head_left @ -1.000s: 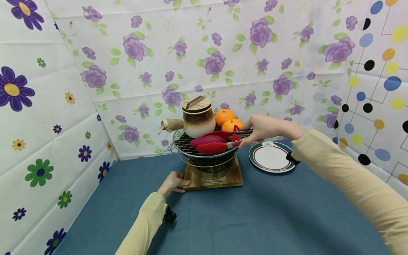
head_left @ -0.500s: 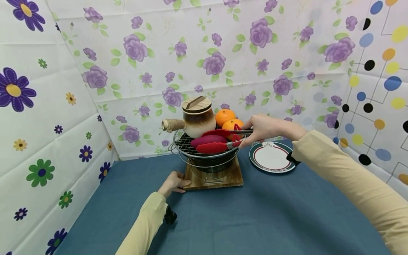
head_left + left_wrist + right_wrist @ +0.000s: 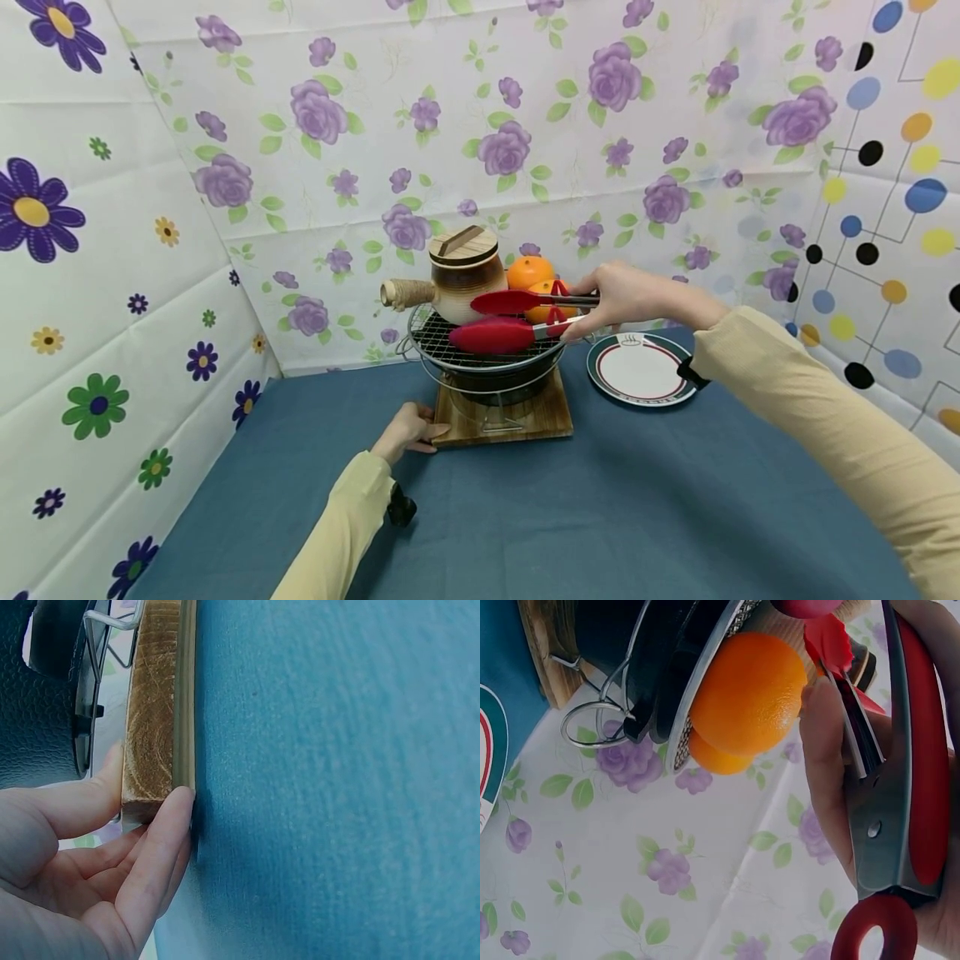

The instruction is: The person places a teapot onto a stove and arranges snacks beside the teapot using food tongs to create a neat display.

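My right hand (image 3: 626, 296) grips red-tipped tongs (image 3: 900, 787) above the round grill (image 3: 435, 333). Both red tips are over the grill, one higher than the other. A smooth purple oblong, like a sweet potato (image 3: 808, 606), is by the tips, mostly hidden by the lower one in the head view; whether the tongs clasp it, I cannot tell. Behind the tips stand a clay pot (image 3: 468, 290) with a wooden lid and an orange (image 3: 530, 272); a second orange (image 3: 750, 694) is partly covered. My left hand (image 3: 407, 431) pinches the near left corner of the wooden board (image 3: 532, 427) under the grill.
A white plate with a green rim (image 3: 600, 385) lies on the blue cloth (image 3: 525, 525) right of the grill. The pot's rope-wrapped handle (image 3: 408, 292) juts out leftward. Patterned cloth walls (image 3: 360, 150) enclose the table at the back and sides.
The tongs' tips have risen slightly, and the lower one now covers most of the purple oblong. My right hand has shifted slightly up; my left hand stays at the board.
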`<state>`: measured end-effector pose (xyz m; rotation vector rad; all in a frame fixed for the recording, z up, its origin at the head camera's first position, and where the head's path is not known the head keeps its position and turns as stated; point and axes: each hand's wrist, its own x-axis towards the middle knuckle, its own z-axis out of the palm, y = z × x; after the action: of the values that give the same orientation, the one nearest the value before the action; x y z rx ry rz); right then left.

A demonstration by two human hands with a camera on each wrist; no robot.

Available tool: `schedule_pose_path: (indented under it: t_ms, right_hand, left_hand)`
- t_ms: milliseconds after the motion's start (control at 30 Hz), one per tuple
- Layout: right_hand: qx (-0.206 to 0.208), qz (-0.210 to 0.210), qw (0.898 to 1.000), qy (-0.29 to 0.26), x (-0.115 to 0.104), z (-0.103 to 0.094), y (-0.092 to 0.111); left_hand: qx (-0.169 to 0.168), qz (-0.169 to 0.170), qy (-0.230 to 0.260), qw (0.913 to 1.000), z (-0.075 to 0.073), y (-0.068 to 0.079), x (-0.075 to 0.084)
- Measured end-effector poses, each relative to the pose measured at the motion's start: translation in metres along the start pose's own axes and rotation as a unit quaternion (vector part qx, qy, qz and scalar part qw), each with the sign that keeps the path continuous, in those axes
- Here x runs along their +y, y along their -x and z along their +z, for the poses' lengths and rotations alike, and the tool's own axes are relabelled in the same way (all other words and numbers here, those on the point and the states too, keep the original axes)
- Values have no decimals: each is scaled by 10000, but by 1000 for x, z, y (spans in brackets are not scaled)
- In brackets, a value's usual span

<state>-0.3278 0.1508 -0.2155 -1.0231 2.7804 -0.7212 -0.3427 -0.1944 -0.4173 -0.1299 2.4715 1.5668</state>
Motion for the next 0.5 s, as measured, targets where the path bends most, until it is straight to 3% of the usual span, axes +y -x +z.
schedule_pose_path:
  t_ms: [200, 500]
  right_hand:
    - [573, -251, 9979, 143, 0, -2, 2]
    - [1618, -696, 9837, 363, 4, 3, 15]
  left_hand:
    - [6, 20, -21, 10000, 0, 0, -1]
    - [-12, 37, 6, 10000, 0, 0, -1]
